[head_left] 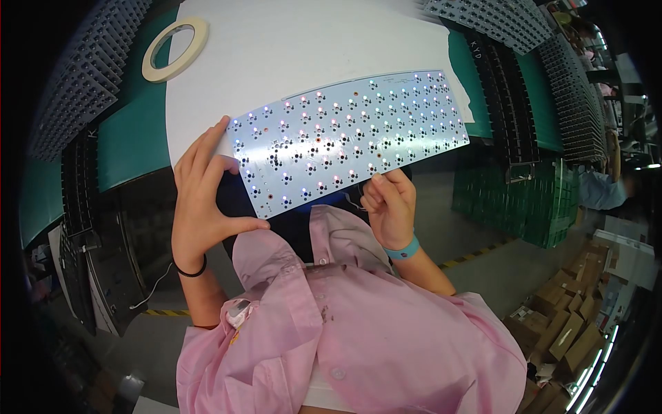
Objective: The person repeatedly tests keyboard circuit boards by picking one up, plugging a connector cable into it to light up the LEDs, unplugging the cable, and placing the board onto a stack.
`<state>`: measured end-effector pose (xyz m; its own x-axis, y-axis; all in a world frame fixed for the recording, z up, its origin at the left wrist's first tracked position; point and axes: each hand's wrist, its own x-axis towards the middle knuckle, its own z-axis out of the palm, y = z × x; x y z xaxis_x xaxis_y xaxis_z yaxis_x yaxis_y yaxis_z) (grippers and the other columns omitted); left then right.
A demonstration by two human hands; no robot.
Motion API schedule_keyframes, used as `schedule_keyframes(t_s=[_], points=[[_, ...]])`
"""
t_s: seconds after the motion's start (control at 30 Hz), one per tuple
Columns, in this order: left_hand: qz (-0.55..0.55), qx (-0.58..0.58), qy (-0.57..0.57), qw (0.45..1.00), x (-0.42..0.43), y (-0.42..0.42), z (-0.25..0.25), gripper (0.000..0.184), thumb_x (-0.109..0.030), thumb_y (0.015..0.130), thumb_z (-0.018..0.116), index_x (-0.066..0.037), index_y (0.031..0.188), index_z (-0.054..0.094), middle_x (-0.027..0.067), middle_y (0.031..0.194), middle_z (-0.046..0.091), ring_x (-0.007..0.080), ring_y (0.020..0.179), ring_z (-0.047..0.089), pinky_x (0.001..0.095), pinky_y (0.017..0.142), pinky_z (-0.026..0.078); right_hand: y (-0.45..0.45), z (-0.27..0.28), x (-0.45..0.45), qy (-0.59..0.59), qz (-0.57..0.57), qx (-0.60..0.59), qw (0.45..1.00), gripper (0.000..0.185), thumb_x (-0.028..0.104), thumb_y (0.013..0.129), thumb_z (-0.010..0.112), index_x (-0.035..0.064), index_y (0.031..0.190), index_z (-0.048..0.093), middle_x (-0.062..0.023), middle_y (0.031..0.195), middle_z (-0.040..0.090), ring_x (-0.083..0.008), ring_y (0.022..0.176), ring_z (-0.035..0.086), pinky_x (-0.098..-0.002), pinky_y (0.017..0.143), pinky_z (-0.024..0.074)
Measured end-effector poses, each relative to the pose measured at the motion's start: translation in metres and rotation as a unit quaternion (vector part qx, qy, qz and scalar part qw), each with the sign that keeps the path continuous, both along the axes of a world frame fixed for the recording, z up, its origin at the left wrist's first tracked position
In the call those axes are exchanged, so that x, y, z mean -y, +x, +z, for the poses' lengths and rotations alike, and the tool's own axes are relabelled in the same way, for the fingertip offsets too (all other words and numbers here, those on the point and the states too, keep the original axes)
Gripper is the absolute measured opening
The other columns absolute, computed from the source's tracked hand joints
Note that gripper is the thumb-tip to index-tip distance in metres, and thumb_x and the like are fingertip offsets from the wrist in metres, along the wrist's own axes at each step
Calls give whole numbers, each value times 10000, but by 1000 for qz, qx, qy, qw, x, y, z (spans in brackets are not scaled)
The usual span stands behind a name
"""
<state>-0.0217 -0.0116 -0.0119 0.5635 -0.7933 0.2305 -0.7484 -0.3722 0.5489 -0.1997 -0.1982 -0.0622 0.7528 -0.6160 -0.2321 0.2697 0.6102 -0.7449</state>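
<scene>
A white keyboard circuit board (331, 145) is tilted up in front of me over the near edge of the table, with rows of small lights glowing across it. My left hand (196, 193) grips its left end, fingers along the upper corner and thumb at the lower one. At the lower edge, right of the middle, my right hand (392, 207) is closed in a pinch, thumb tip against the board. Part of a thin cable (354, 202) shows just left of the right hand; where it ends is hidden.
White paper (276, 41) covers the table's middle, with a roll of masking tape (176, 50) at its left. Black rails (500, 96) run down both sides. Stacked boards (86, 69) stand beyond them. A green crate (545, 207) and cardboard boxes (569, 310) are lower right.
</scene>
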Motion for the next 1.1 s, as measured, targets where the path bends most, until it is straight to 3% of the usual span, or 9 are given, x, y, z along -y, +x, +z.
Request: schedule_keyframes(t_s=[0.43, 0.77, 0.97, 1.1], points=[[5, 28, -17, 999, 2, -1, 0, 667, -541, 339, 777, -96, 714, 453, 99, 1340, 454, 288, 1201, 403, 377, 977, 259, -5, -4, 2, -19, 32, 15, 999, 108, 32, 870, 486, 69, 780, 439, 11, 613, 352, -56, 524, 251, -175, 444, 197], [2, 41, -19, 999, 2, 1, 0, 663, -549, 335, 768, -94, 687, 441, 95, 1330, 469, 277, 1192, 412, 373, 970, 264, -1, 2, -1, -22, 9, 12, 1000, 147, 9, 866, 486, 53, 738, 429, 29, 579, 321, -50, 494, 203, -184, 428, 184], [2, 42, -19, 999, 2, 1, 1, 661, -548, 334, 768, -93, 683, 440, 90, 1332, 468, 275, 1189, 415, 372, 968, 266, -3, 1, -1, -33, 21, 6, 999, 97, 28, 871, 489, 66, 793, 448, 20, 614, 341, -54, 525, 241, -173, 445, 191], [2, 43, -17, 999, 2, 1, 1, 660, -542, 330, 771, -92, 683, 441, 86, 1333, 468, 274, 1185, 417, 370, 966, 269, 0, 4, -3, -22, -1, 7, 1000, 153, 4, 866, 482, 51, 731, 429, 30, 578, 324, -49, 492, 199, -184, 428, 187]])
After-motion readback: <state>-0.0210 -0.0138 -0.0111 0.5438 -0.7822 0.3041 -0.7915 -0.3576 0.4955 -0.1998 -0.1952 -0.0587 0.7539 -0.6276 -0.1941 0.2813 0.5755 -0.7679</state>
